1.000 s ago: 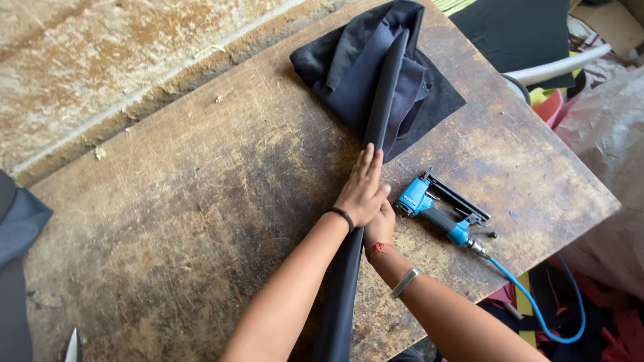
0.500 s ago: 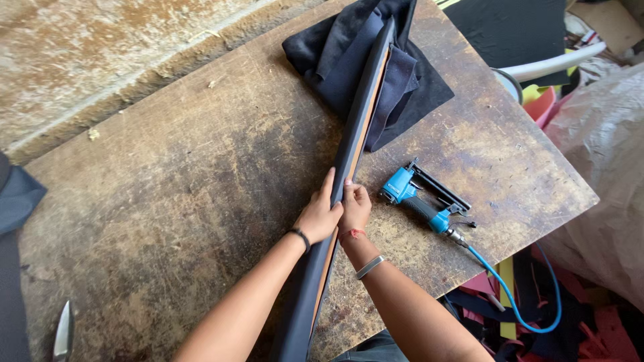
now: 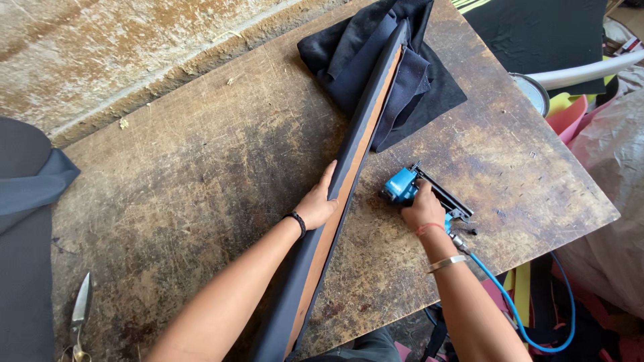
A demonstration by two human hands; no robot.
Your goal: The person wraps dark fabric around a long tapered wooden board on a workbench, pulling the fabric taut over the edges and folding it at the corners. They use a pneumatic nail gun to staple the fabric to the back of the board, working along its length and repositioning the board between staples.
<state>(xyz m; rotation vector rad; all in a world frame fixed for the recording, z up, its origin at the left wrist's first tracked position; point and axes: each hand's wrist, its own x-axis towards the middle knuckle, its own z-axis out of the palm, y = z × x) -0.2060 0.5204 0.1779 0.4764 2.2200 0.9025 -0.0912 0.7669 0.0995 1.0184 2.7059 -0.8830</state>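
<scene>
A long narrow wooden strip [image 3: 349,181] wrapped in dark fabric lies diagonally on a worn wooden table [image 3: 201,174]. My left hand [image 3: 316,201] rests flat against the strip's left edge near its middle, holding it steady. My right hand [image 3: 421,208] is closed around the handle of a blue pneumatic staple gun [image 3: 419,191] lying on the table just right of the strip. A blue air hose [image 3: 516,315] runs from the gun down off the table's near edge. The strip's far end lies over a pile of dark cloth [image 3: 376,67].
Scissors [image 3: 79,312] lie at the table's near left corner. Grey fabric [image 3: 27,221] hangs over the left edge. A rough concrete wall [image 3: 100,53] runs behind. Coloured scraps, a white bar [image 3: 583,70] and pale sheeting [image 3: 617,201] crowd the right side.
My right hand left the strip and took hold of the staple gun to its right. My left hand stays on the strip, which has tipped up onto its edge.
</scene>
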